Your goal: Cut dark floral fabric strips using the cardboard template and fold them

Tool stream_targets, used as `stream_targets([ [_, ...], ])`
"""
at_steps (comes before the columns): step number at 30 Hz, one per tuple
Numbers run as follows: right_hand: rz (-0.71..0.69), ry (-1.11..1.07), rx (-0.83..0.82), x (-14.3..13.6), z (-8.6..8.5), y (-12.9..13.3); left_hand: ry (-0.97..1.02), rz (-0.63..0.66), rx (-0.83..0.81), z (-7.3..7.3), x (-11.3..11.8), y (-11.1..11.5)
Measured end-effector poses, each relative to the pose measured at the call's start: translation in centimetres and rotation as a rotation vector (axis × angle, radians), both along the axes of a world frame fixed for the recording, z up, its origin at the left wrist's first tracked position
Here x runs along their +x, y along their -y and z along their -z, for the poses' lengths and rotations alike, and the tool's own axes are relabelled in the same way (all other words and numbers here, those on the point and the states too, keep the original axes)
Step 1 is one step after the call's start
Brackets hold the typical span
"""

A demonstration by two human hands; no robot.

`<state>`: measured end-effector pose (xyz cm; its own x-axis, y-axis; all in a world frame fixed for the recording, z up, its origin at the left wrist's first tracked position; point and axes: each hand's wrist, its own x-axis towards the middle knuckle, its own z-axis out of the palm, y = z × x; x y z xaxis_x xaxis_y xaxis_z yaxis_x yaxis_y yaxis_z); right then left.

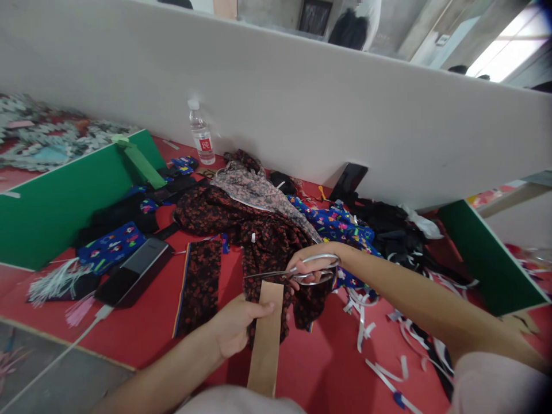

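My left hand (241,323) pinches a flat tan cardboard strip (266,345), thumb on top, with dark floral cloth (267,241) behind the strip. Silver scissors (317,270) are in my right hand (304,265), their blades pointing left across the cloth just above the strip's upper end. Whether the blades are slightly parted is hard to tell. A separate dark floral piece (202,284) with a blue and yellow edge lies left of my hands. Grey floral cloth (254,184) rests on the dark pile.
A power bank (133,273) with a white cable lies at left. Green dividers (64,213) stand on both sides. Against the white partition (276,103) are a water bottle (202,135) and a phone (349,181). White scraps (388,374) lie at right on the red table (336,368).
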<state>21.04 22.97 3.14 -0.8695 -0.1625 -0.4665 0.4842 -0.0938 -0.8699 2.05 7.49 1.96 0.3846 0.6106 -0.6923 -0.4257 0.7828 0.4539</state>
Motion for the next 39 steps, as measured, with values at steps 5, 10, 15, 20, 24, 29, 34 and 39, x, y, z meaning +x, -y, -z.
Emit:
stream_targets([
  [5, -0.077, 0.018, -0.019, -0.2, 0.3, -0.4, -0.019, 0.006, -0.007, 0.0, 0.0, 0.0],
  [10, -0.098, 0.024, -0.02, -0.3, 0.6, -0.6, -0.012, 0.024, 0.005, -0.1, 0.0, 0.0],
  [15, -0.034, 0.045, -0.029, -0.3, 0.7, -0.3, -0.029, 0.017, -0.005, -0.2, 0.1, 0.0],
  [20, -0.078, 0.046, -0.076, -0.4, 0.9, -0.7, -0.024, 0.021, 0.003, -0.1, 0.2, -0.1],
  [24, -0.063, 0.059, -0.068, -0.5, 1.2, -0.8, -0.005, 0.032, 0.024, 0.0, 0.3, -0.1],
  [29, -0.004, 0.081, -0.057, -0.7, 1.2, -0.4, -0.015, 0.034, 0.025, 0.0, 0.3, -0.1],
  [34, -0.034, 0.064, -0.037, -0.8, 1.5, -0.5, -0.012, 0.063, 0.042, -0.1, 0.4, -0.1],
  [39, 0.007, 0.097, -0.032, -0.8, 2.1, -0.7, 0.02, 0.088, 0.069, -0.5, 0.4, -0.2],
])
